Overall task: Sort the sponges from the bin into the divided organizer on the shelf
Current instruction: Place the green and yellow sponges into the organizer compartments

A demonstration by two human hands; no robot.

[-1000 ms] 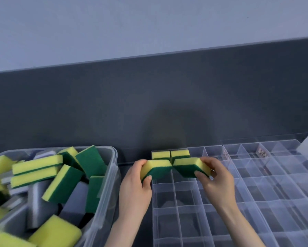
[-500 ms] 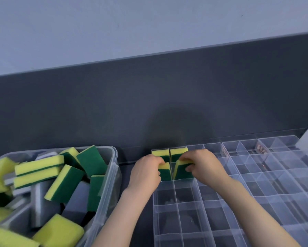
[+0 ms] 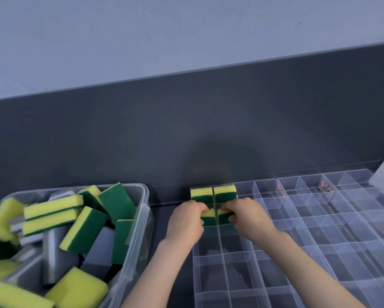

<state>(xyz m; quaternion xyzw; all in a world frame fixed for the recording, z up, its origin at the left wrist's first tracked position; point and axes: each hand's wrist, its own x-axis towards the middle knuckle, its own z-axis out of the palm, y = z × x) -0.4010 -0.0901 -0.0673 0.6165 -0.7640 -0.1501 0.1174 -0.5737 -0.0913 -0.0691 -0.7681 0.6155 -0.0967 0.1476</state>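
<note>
Currently left hand pinches first sponge, right hand pinches second sponge, in adjoining organizer compartments. Two seated sponges just beyond hands; bin left of left hand.

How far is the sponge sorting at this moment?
Done: two back sponges stand in the organizer's far-left compartments. In hand: left hand grips the left sponge, right hand the right sponge, at the next row. Left: many bin sponges remain; most compartments wait.

Head camera, apparently close above organizer
</note>
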